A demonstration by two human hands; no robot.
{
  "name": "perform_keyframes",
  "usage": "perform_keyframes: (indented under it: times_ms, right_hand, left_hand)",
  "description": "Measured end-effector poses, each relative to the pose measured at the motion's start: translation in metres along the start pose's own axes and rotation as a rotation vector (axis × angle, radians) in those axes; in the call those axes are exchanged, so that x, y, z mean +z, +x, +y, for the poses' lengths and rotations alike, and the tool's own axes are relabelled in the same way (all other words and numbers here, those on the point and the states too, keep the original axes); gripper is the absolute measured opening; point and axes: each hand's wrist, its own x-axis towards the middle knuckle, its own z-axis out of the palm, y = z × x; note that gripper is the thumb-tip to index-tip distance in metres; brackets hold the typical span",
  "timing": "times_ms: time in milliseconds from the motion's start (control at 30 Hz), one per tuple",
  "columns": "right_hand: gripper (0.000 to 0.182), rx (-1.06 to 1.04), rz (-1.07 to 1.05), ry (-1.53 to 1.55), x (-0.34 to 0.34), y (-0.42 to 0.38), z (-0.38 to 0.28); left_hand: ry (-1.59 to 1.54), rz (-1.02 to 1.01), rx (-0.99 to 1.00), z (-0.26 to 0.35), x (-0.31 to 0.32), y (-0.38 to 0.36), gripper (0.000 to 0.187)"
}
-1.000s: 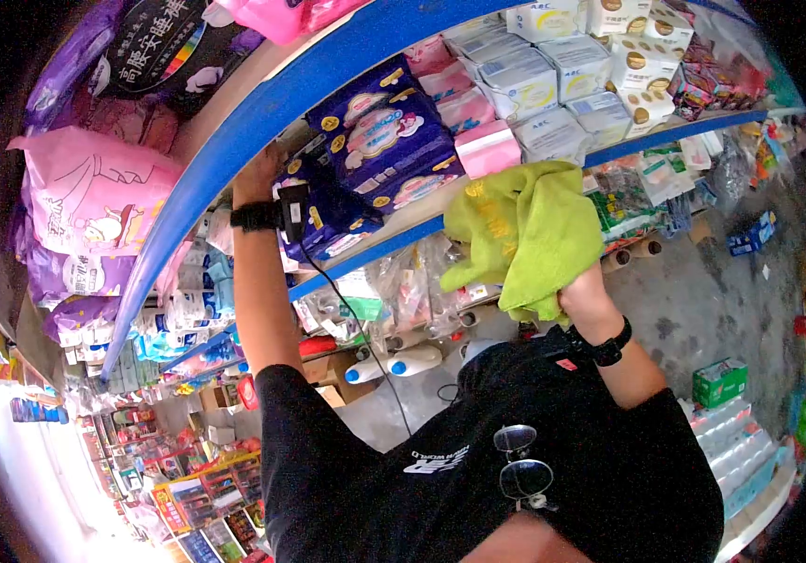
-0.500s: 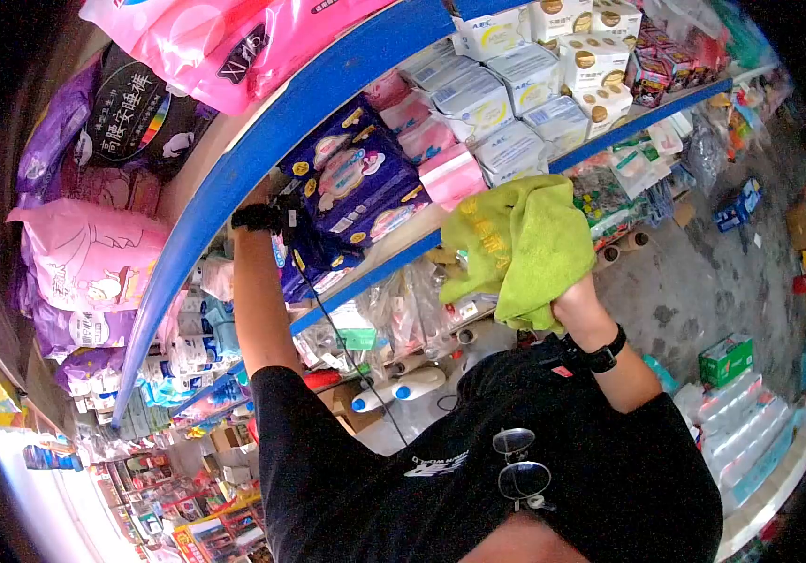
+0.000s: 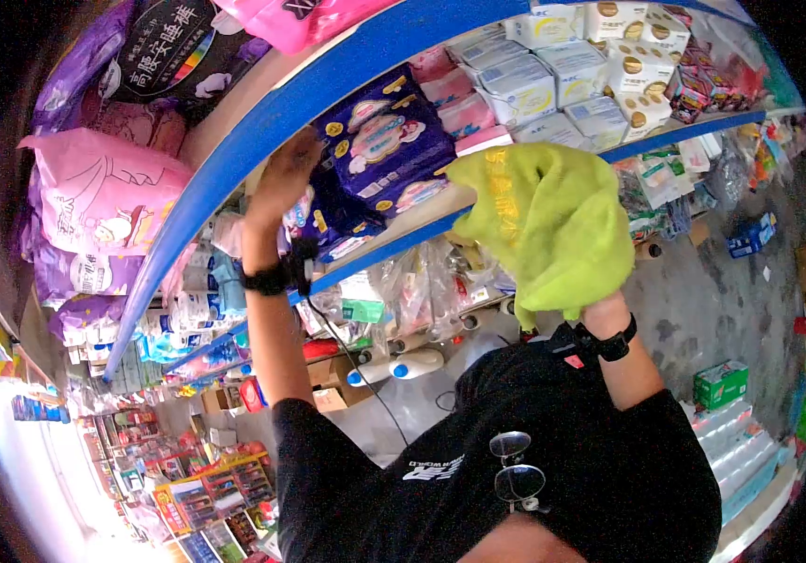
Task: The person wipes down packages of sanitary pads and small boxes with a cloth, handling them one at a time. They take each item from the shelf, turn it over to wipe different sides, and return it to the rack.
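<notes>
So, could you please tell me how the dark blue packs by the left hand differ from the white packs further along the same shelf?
The dark blue packs are soft, glossy bags with colourful cartoon print; the white packs are plain and blocky, with small labels. The dark blue packs sit right beside the left hand, while the white packs lie beyond the green cloth bunched over the right hand. Both are stacked on the blue-edged shelf.

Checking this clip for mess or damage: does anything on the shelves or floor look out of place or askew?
Mostly tidy. The dark blue packs beside the left hand sit tilted and overlapping, unlike the squarely stacked white packs further along. Loose boxes lie on the floor below. The green cloth over the right hand hides part of the shelf edge.
</notes>
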Motion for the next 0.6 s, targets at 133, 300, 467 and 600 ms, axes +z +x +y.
perform_keyframes:
  times_ms: [133, 300, 467, 600]
  right_hand:
    - [0.048, 0.069, 0.108, 0.077, 0.01, -0.003, 0.01]
    - [0.05, 0.09, 0.249, 0.0, -0.021, -0.033, 0.022]
    - [0.05, -0.023, 0.42, -0.246, -0.023, -0.083, 0.002]
    - [0.05, -0.124, 0.526, -0.468, -0.015, -0.12, -0.009]
  left_hand:
    - [-0.458, -0.189, -0.363, 0.094, -0.008, -0.027, 0.03]
    - [-0.776, -0.359, -0.27, 0.095, 0.027, -0.064, 0.032]
    - [-0.7, -0.097, -0.357, 0.087, 0.095, -0.062, 0.028]
    - [-0.28, 0.115, -0.089, 0.107, 0.138, -0.043, 0.038]
